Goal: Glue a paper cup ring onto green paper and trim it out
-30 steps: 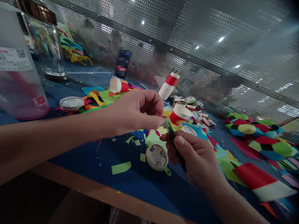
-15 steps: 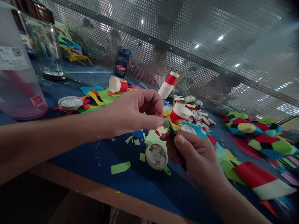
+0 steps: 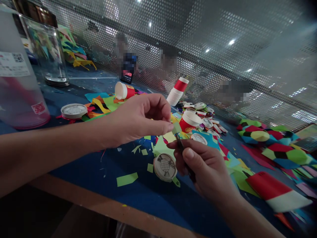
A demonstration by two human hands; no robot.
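Note:
My left hand [image 3: 146, 115] pinches a small piece of light green paper [image 3: 176, 128] between thumb and fingertips. Close below it, my right hand [image 3: 201, 162] grips a slim black pointed tool [image 3: 180, 143]. Its tip points up at the paper's lower edge; its lower part is hidden in my palm, and its exact kind does not show. Beneath my hands, a round white disc [image 3: 165, 167] with a dark line drawing leans tilted on the blue table [image 3: 99, 178]. A green strip [image 3: 127, 179] and several small green scraps lie around it.
Red and white paper cups [image 3: 189, 121] stand and lie behind my hands, with a leaning cup stack [image 3: 177, 91]. A glass bottle [image 3: 51, 53] and a frosted bottle [image 3: 19, 72] are at left. Colourful paper shapes [image 3: 284, 150] cover the right. A phone [image 3: 128, 67] leans against perforated metal.
The black tool's tip has dropped slightly away from the green paper, which stays pinched in my left hand. The rest of the view has shifted only a little.

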